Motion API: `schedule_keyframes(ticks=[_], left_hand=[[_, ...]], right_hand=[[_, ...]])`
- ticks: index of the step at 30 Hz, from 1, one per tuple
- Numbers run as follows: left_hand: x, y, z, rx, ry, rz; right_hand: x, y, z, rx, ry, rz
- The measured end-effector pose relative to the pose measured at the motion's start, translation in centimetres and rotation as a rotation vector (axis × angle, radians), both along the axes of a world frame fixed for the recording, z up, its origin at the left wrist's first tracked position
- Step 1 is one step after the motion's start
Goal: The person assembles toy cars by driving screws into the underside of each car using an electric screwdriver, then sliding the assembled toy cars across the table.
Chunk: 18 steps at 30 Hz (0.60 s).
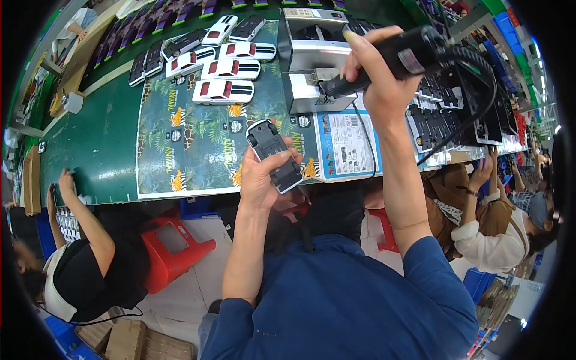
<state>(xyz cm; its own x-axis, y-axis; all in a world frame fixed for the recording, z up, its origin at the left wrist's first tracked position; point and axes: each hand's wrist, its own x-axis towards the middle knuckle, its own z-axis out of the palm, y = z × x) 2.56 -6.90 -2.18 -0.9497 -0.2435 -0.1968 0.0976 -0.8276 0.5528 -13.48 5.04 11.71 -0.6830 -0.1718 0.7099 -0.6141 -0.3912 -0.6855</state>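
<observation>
My left hand [257, 180] is closed around a toy car [268, 143], turned so its black underside with wheels faces up, above the table's near edge. In my right hand [387, 90] is a black electric screwdriver [414, 55], gripped around its body, with a coiled cable trailing off to the right. Its tip points left and down at a silver metal screw feeder [303, 99]; whether it touches a screw there is too small to tell. Beyond my left hand lie several white toy cars [223, 91] with black stripes, some upright, others with black undersides up.
A patterned printed sheet [198, 150] covers part of the green table [102, 138]. Right of the feeder, a blue-edged printed card [351, 147] lies near rows of black car bases [429, 129]. Co-workers sit on both sides. A red stool [174, 252] stands at lower left.
</observation>
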Motion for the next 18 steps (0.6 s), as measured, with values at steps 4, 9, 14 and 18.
schedule_keyframes(ticks=[4,9,14,18], left_hand=[[0.2,0.2,0.0,0.035,0.004,0.001],[0.3,0.2,-0.2,0.086,0.012,0.017],[-0.1,-0.1,-0.3,0.024,0.008,0.022],[-0.3,-0.3,-0.7,0.040,-0.018,0.041]], right_hand=[[0.0,-0.4,0.9,0.203,0.059,-0.073],[0.7,1.3,0.3,0.163,-0.277,0.118],[6.4,3.1,-0.1,-0.073,-0.257,0.449],[8.9,2.4,-1.2,-0.022,-0.262,0.442]])
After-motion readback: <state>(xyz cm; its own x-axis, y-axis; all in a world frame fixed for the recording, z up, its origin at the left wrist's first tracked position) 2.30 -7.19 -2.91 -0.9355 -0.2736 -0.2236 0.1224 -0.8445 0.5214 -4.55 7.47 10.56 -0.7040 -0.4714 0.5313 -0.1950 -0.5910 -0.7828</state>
